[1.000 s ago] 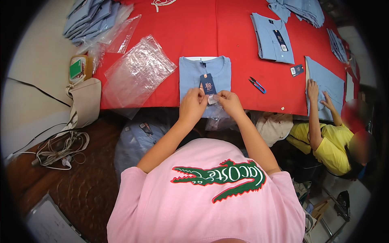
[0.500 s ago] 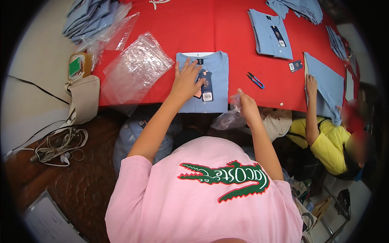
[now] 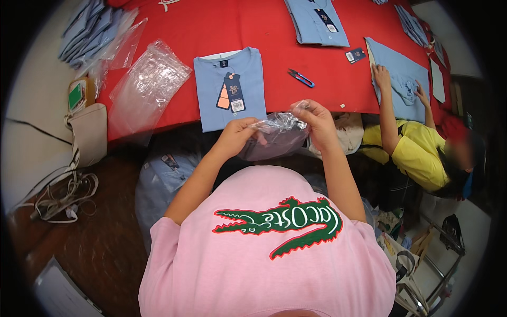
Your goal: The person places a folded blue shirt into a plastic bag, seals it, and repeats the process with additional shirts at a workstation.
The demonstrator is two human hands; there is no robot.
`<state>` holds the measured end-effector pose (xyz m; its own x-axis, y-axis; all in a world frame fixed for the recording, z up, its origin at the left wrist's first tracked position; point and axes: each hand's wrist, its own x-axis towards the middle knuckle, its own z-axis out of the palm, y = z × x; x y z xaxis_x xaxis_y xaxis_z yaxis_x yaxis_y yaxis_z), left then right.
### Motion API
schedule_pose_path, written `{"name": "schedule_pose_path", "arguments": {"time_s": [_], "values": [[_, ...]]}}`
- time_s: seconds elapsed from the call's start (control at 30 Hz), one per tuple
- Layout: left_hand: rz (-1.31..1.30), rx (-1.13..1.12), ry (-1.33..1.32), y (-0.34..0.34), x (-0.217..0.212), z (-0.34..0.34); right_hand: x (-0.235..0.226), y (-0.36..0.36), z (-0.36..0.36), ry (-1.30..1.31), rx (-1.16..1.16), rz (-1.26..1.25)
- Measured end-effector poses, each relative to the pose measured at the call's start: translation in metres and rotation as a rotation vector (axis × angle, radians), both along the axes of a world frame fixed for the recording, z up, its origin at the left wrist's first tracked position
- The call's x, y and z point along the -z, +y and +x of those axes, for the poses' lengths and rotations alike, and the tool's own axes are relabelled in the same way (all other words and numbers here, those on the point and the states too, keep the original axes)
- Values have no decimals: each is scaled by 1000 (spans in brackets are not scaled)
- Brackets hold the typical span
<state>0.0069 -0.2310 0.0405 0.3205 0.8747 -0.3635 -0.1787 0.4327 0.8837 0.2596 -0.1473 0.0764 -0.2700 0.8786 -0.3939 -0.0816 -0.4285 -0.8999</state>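
Note:
Between my two hands, just off the table's front edge, hangs a clear plastic bag (image 3: pixel 280 134). My left hand (image 3: pixel 239 136) pinches one side of its upper edge. The other side is gripped between the fingers of my right hand (image 3: pixel 317 120). Right beyond my left hand lies a folded light blue shirt (image 3: pixel 211 100) with a white card showing at its neckline. Its dark hang tag (image 3: pixel 236 95) and an orange-and-dark tag (image 3: pixel 224 96) rest on the shirt front.
Flat clear bags (image 3: pixel 150 79) lie left on the red-covered table (image 3: pixel 253 24). Blue thread snips (image 3: pixel 302 78) and a loose tag (image 3: pixel 355 55) are to the right. Another folded shirt (image 3: pixel 317 24) lies farther back. A co-worker in a yellow shirt (image 3: pixel 417 153) handles a blue garment (image 3: pixel 404 74).
My left hand has left the shirt and taken hold of the plastic bag that my right hand was holding. The bag is now stretched between both hands. The view has shifted.

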Motion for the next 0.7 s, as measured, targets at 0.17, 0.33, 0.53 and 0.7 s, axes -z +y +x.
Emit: {"name": "schedule_pose_path", "arguments": {"time_s": [0.17,0.33,0.53,0.7], "values": [[69,4,155,-36,13,-8,4,-16,7,65,148,-5],[96,-211,161,-67,2,31,22,-33,19,48,125,9],[506,-227,576,-68,-17,58,11,-40,35,185,111,-123],[192,-232,261,-61,-20,66,-6,-41,78,179,119,376]]}}
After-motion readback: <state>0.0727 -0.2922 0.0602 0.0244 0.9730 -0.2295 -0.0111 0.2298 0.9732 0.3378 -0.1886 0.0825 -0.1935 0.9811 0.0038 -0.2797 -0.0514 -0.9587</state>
